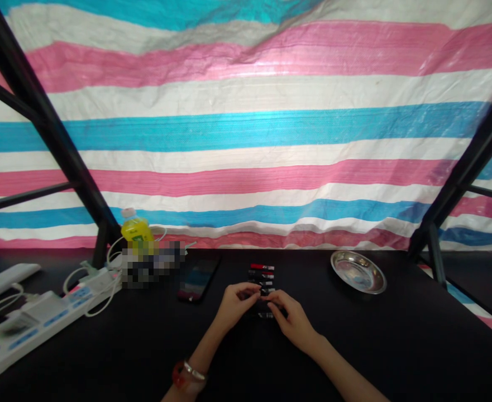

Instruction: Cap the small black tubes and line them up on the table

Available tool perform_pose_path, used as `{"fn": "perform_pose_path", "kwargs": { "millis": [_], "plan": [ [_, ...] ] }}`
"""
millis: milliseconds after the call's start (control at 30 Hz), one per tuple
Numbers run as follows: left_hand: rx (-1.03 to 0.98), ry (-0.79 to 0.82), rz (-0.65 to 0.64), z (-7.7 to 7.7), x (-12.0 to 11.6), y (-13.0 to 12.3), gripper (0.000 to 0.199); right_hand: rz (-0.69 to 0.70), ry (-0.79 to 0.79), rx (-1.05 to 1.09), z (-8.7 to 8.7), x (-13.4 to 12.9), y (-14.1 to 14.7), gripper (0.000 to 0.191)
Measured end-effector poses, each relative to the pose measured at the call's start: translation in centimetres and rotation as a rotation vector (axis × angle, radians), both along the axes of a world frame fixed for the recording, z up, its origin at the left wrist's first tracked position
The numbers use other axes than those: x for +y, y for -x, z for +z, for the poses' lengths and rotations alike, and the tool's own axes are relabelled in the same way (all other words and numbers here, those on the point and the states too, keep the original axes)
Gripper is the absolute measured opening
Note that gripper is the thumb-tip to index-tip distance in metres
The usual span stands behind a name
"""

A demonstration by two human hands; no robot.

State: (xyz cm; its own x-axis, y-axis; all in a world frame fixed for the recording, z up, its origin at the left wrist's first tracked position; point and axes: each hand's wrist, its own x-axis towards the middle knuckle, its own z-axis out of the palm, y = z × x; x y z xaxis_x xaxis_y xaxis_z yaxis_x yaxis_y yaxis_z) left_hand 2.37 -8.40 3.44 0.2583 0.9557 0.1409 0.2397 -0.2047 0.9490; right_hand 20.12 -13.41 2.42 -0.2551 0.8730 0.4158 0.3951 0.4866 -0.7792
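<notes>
A column of short marker pens lies crosswise on the black table. At the far end is a red marker pen [262, 267], with several black ones nearer me, the closest a black marker pen [265, 315] with a pale print. My left hand [235, 306] reaches in from the left, thumb and fingers pinched together over the column. From the right comes my right hand [294, 319], its fingers also closed, tips close to the left ones. Whatever sits between the fingertips is dark and mostly hidden, so I cannot make it out.
To the left lies a phone [198, 280]. Beyond it are a yellow bottle [137, 233], a blurred-out object [153, 263] and a white power strip [57, 321] with plugs and cables. A round metal dish [358, 272] stands right. Black frame legs [436, 223] and a striped tarp [271, 128] close off the back.
</notes>
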Motion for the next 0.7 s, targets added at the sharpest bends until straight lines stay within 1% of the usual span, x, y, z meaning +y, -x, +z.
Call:
{"fn": "perform_pose_path", "kwargs": {
  "millis": [100, 200, 267, 333, 467, 567, 700],
  "plan": [
    [-0.092, 0.054, -0.005, -0.4, 0.1, -0.1, 0.032, -0.052, -0.009, 0.007, -0.3, 0.2, 0.0, 0.015],
    [-0.121, 0.118, -0.022, -0.7, 0.2, -0.1, 0.035, -0.133, -0.019, 0.027, -0.8, 0.4, 0.0, 0.015],
    [-0.120, 0.096, -0.039, -0.9, 0.2, -0.1, 0.032, -0.176, -0.024, 0.035, -1.1, 0.6, -0.1, 0.016],
    [-0.094, 0.039, -0.048, -0.9, 0.2, -0.1, 0.027, -0.207, -0.035, 0.026, -1.2, 0.7, -0.1, 0.016],
    [0.021, -0.032, -0.055, -0.3, 0.1, 0.0, 0.022, -0.246, -0.066, -0.011, -1.3, 0.8, -0.3, 0.015],
    [0.059, -0.048, -0.048, 0.1, -0.1, 0.0, 0.021, -0.249, -0.057, -0.034, -1.3, 0.8, -0.3, 0.015],
    [0.048, -0.062, -0.043, 0.2, 0.0, 0.0, 0.020, -0.236, -0.037, -0.038, -1.4, 0.8, -0.4, 0.015]
  ]
}}
